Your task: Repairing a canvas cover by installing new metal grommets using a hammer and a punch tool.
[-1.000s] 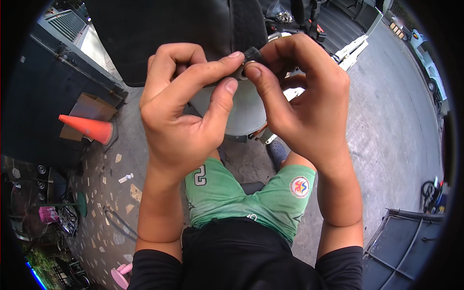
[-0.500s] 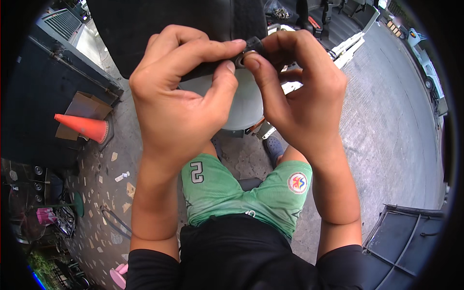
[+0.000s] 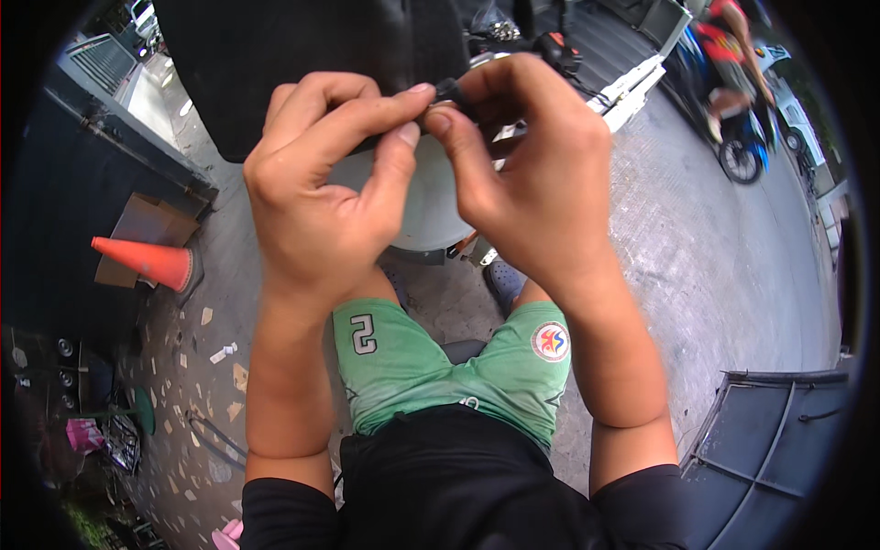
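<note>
My left hand (image 3: 325, 183) and my right hand (image 3: 532, 183) meet at a small dark piece (image 3: 448, 90) with a metal ring partly showing. My right thumb and index finger pinch it; my left index fingertip and thumb are at its left side. Most of the piece is hidden by fingers. Just beyond my hands lies a black padded item (image 3: 293, 46), perhaps a seat, its material unclear. Below the piece, between my hands, is the top of a pale grey round container or stool (image 3: 426, 206).
An orange cone (image 3: 147, 261) lies by cardboard (image 3: 156, 222) at left. Metal items and tools (image 3: 559, 50) are beyond my right hand. A rider (image 3: 724, 46) on a blue motorbike (image 3: 747, 137) passes at upper right. A dark metal panel (image 3: 761, 458) sits at lower right.
A rider on a motorbike has appeared at upper right. My hands and the piece appear further left in the picture, as the view shifts slightly; both hands keep their pinched grip.
</note>
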`<act>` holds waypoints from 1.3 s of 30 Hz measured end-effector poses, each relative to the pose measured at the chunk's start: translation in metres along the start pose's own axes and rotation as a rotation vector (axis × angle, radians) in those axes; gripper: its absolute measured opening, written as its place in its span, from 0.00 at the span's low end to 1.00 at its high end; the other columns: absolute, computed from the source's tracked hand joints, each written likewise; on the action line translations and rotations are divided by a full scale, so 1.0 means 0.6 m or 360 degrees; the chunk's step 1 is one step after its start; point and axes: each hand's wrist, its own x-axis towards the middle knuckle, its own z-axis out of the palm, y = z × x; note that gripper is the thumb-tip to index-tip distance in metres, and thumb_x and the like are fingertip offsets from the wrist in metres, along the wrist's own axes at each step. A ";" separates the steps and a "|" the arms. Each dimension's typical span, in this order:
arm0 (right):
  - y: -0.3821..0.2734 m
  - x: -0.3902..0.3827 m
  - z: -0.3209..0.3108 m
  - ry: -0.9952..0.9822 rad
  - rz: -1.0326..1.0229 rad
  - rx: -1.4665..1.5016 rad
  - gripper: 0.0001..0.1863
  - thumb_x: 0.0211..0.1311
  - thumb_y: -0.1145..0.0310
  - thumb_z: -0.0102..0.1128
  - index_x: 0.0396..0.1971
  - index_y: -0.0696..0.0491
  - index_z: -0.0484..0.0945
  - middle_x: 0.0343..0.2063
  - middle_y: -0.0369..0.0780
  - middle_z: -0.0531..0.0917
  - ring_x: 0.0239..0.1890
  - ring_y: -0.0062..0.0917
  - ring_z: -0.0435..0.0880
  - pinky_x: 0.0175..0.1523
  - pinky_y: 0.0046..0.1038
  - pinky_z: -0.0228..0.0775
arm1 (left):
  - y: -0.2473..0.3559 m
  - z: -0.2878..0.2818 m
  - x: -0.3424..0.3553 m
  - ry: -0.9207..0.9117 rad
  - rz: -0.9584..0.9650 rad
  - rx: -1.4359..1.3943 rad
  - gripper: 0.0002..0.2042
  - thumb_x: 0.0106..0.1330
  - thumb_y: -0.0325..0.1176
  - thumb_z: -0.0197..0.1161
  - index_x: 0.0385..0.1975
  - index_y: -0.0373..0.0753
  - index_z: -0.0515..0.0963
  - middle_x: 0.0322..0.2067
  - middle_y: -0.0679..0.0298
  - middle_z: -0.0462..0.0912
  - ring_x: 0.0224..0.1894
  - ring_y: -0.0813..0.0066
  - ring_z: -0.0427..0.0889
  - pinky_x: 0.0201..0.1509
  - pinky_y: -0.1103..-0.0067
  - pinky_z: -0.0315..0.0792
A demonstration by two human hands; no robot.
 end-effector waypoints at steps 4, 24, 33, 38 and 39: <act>-0.012 0.005 0.006 0.0001 0.0060 0.0009 0.11 0.55 0.71 0.72 0.34 0.58 0.79 0.31 0.48 0.85 0.34 0.48 0.86 0.39 0.43 0.78 | 0.005 -0.015 0.009 0.0026 -0.0005 -0.0008 0.14 0.56 0.18 0.71 0.41 0.39 0.91 0.32 0.62 0.83 0.36 0.66 0.79 0.41 0.74 0.74; -0.013 0.038 -0.045 -0.0455 0.0597 0.0511 0.10 0.48 0.75 0.80 0.25 0.62 0.85 0.23 0.39 0.86 0.22 0.18 0.81 0.27 0.23 0.69 | -0.084 0.021 -0.052 0.0277 0.1044 0.0517 0.13 0.60 0.24 0.74 0.44 0.45 0.86 0.53 0.72 0.85 0.39 0.68 0.73 0.39 0.70 0.66; 0.012 0.021 -0.065 -0.0468 -0.0038 0.0526 0.11 0.51 0.81 0.73 0.36 0.61 0.86 0.30 0.38 0.85 0.29 0.21 0.84 0.32 0.21 0.72 | -0.082 0.011 -0.054 0.0188 0.1010 0.0760 0.12 0.62 0.36 0.74 0.46 0.55 0.88 0.53 0.82 0.81 0.41 0.73 0.69 0.41 0.73 0.60; 0.126 -0.037 -0.067 -0.0019 0.0513 0.0534 0.07 0.65 0.78 0.66 0.41 0.61 0.87 0.36 0.41 0.87 0.34 0.18 0.84 0.36 0.19 0.73 | -0.074 0.012 -0.050 0.0145 0.0955 0.0779 0.13 0.61 0.36 0.75 0.45 0.55 0.89 0.52 0.83 0.80 0.41 0.72 0.68 0.40 0.72 0.59; 0.177 -0.049 -0.056 0.0015 0.0691 0.0303 0.07 0.69 0.74 0.65 0.41 0.62 0.86 0.34 0.40 0.87 0.34 0.18 0.84 0.37 0.21 0.74 | -0.075 0.016 -0.048 0.0170 0.0984 0.0785 0.13 0.60 0.36 0.75 0.45 0.55 0.89 0.52 0.83 0.80 0.41 0.72 0.68 0.40 0.72 0.59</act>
